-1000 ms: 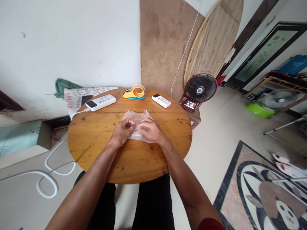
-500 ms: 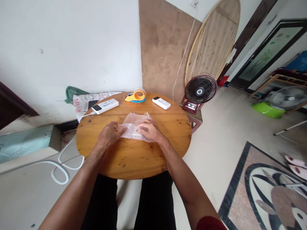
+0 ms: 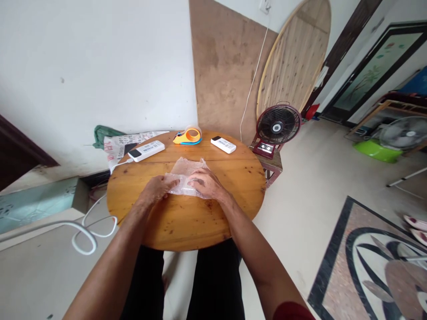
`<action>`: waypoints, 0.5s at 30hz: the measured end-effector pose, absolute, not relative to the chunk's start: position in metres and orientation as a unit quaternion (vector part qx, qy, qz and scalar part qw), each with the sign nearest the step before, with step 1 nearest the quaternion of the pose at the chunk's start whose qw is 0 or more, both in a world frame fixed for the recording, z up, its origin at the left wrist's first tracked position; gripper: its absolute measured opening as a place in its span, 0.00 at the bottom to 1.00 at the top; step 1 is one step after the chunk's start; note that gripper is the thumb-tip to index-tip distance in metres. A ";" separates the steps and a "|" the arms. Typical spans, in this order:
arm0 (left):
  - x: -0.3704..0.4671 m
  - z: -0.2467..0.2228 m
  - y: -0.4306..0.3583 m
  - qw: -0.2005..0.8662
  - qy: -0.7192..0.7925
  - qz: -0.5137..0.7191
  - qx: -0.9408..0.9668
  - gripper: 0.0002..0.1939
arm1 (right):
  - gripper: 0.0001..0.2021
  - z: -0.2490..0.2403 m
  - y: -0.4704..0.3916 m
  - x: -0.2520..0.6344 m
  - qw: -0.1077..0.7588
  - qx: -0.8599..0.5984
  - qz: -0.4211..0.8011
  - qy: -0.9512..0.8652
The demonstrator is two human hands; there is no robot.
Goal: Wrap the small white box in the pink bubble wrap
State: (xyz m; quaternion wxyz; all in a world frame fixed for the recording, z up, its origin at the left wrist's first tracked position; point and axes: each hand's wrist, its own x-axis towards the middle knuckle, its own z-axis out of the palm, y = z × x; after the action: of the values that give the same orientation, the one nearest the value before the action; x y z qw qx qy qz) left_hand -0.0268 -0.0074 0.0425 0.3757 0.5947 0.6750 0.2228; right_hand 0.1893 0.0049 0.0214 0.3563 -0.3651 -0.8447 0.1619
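Hands press flat on a plastic bag atop the round wooden table near a fan.

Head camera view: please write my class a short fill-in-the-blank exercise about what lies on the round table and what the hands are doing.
1. Both the left hand and the right hand rest on a crumpled sheet of clear ____.
2. The wooden table has a ____ top.
3. The tape dispenser is orange and ____.
4. The red fan stands to the ____ of the table.

Missing words: plastic; round; blue; right
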 end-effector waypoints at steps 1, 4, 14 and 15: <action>-0.026 0.040 -0.007 0.385 0.669 0.236 0.590 0.17 | 0.06 0.021 0.005 0.189 0.357 -0.365 0.161 -0.844; -0.021 0.035 -0.006 0.405 0.658 0.262 0.578 0.13 | 0.06 0.021 0.006 0.189 0.360 -0.364 0.161 -0.844; 0.002 0.043 -0.002 0.209 0.708 0.229 0.635 0.09 | 0.07 0.021 0.006 0.188 0.356 -0.366 0.149 -0.847; 0.005 0.046 -0.003 0.215 0.702 0.234 0.638 0.09 | 0.07 0.021 0.006 0.188 0.356 -0.364 0.148 -0.848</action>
State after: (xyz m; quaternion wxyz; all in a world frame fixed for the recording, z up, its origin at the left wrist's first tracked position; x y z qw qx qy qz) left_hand 0.0052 -0.0030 0.0457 0.2147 0.6376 0.7020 0.2336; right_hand 0.1877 0.0061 0.0206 0.3561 -0.3639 -0.8478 0.1481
